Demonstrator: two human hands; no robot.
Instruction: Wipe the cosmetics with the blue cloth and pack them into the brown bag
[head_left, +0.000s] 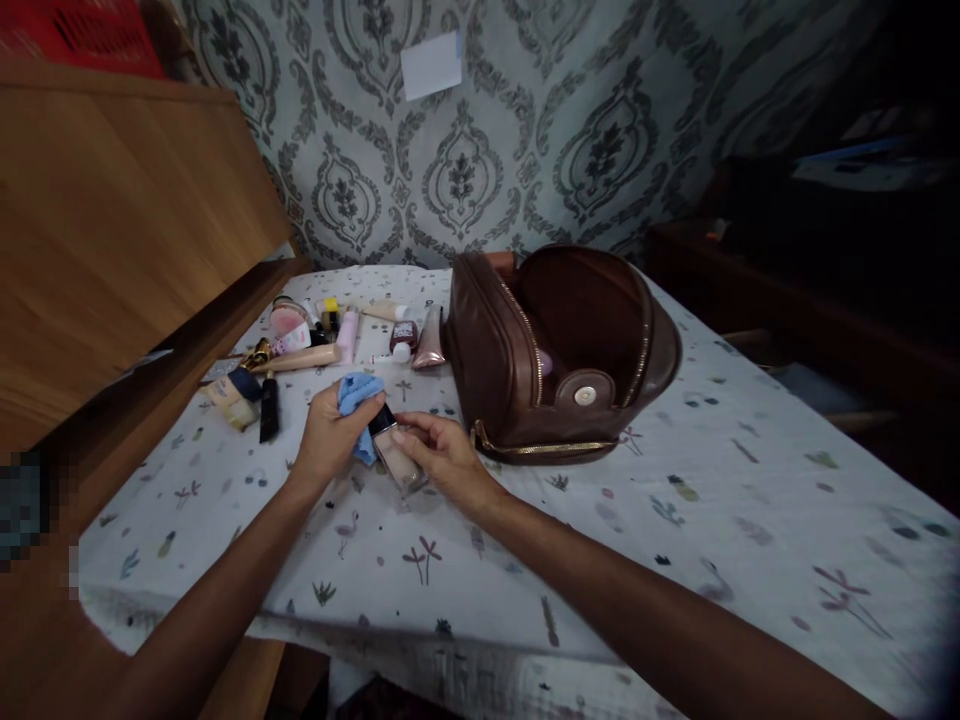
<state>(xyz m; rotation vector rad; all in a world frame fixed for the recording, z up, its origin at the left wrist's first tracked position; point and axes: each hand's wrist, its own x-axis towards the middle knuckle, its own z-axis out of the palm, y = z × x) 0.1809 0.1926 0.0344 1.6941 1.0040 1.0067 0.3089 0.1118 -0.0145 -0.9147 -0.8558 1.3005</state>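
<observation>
My right hand (pixel 444 455) grips a glass foundation bottle (pixel 399 462) with beige contents, tilted above the table. Its black cap (pixel 382 420) points up and left, toward my left hand (pixel 328 432). That hand is closed on a blue cloth (pixel 360 392), which is bunched against the cap end. To the right of both hands stands a brown toiletry bag (pixel 491 365) with its top gaping and a gold zipper. Something pinkish purple (pixel 545 362) shows just inside the bag's opening.
Several cosmetics lie at the back left, among them a pink tube (pixel 348 335), a beige tube (pixel 307 357), a black tube (pixel 269 408) and a metallic pink tube (pixel 430 340). A wooden panel (pixel 135 220) borders the left side. The patterned tablecloth (pixel 510 590) covers the table.
</observation>
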